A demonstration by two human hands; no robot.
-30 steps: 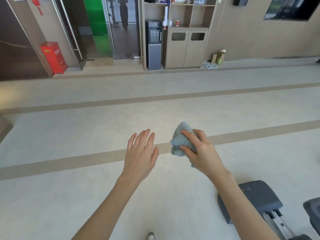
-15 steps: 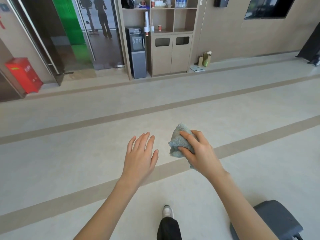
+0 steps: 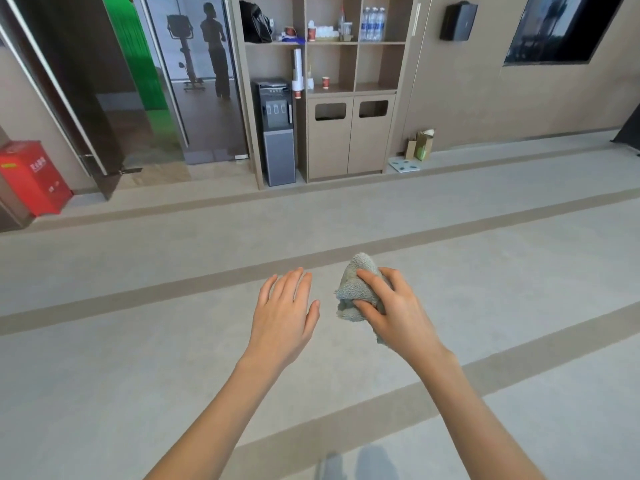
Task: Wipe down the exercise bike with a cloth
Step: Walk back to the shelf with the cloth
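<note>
I see my right hand [image 3: 398,306] out over the floor [image 3: 138,341], fingers clamped on a bunched grey-green cloth [image 3: 353,289]; its lower end is hidden behind my palm. Just left of the cloth, apart from it, my left hand [image 3: 282,313] hangs palm down, fingers extended and slightly spread, holding nothing. Far beyond the cloth, glass doors [image 3: 194,81] show a bike-like stand [image 3: 183,53], too dim to identify.

- My right hand [image 3: 398,306] covers much of the cloth [image 3: 353,292]; its lower corner barely peeks out below my palm.
- Both my forearms run off the bottom edge.
- Shelf items [image 3: 346,29] are too small to identify.
- A blurred grey shape [image 3: 356,462] sits at the bottom edge.
</note>
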